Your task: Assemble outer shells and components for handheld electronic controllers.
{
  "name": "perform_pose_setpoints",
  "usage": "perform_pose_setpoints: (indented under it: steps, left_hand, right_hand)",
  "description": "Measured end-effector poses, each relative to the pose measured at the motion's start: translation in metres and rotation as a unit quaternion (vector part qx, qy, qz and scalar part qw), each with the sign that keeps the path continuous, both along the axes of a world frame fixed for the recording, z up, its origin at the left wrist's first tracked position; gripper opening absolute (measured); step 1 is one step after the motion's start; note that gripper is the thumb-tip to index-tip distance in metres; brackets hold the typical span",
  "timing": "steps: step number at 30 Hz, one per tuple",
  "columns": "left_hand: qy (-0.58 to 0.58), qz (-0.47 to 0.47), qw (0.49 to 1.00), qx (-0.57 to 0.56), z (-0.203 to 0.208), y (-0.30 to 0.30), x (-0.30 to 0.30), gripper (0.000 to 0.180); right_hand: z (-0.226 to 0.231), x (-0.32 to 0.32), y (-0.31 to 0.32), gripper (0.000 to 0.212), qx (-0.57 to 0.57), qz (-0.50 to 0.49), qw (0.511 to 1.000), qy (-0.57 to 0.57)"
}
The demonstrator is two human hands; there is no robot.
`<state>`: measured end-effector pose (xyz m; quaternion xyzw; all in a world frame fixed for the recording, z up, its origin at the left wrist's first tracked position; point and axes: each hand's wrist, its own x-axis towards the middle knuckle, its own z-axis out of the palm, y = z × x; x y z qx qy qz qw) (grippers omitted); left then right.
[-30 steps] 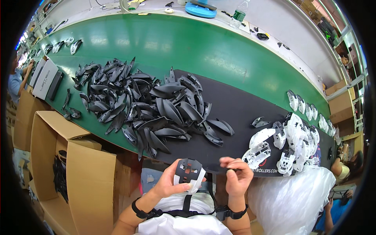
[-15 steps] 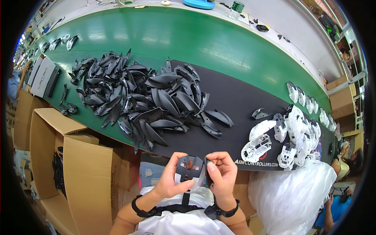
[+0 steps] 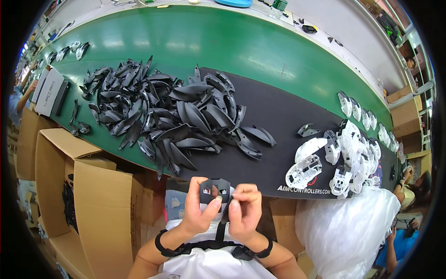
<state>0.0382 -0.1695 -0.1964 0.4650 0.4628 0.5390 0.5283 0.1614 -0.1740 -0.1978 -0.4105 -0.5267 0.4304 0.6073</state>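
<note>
In front of my body, my left hand (image 3: 199, 213) grips a plastic mouse-like shell (image 3: 215, 182), black on its upper part and light below, with square cutouts. The left thumb lies over its face, and skin shows through the middle cutout. My right hand (image 3: 246, 213) is closed at the shell's right side, thumb and bent fingers pinching a narrow black curved side piece (image 3: 226, 215). The piece lies against or very near the shell's edge; whether it is seated cannot be made out. Part of the shell is hidden behind my fingers.
Black curved pieces (image 3: 190, 116) lie heaped on the green table (image 3: 195, 35) and black mat (image 3: 269, 111). White shells (image 3: 350, 144) are piled at the right, above a large clear plastic bag (image 3: 344, 228). An open cardboard box (image 3: 102, 209) stands left. Other people work at both sides.
Both hands have moved slightly left with the shell and side piece. The shell has turned so its black cutout face shows more squarely, and my right hand has come closer to my left.
</note>
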Motion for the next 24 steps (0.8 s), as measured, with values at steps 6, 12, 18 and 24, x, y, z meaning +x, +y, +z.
perform_pose_setpoints:
  steps: [6,12,18,24]
  left_hand:
    - [-0.071,0.029,0.995,-0.059,0.002,-0.004,0.004,0.027]
    - [-0.078,0.001,0.995,-0.063,0.005,0.000,0.003,0.029]
    - [-0.003,-0.025,0.999,-0.020,0.005,-0.003,-0.002,0.032]
    - [0.043,-0.012,0.998,0.032,0.003,-0.004,0.000,0.032]
  right_hand:
    - [0.000,0.003,0.009,0.011,-0.025,0.013,0.997,0.073]
    - [0.014,0.007,0.020,0.009,-0.058,0.013,0.998,-0.025]
    - [0.006,0.008,0.019,0.009,-0.069,0.015,0.996,-0.049]
    - [0.009,0.008,0.018,0.010,-0.123,0.012,0.992,-0.029]
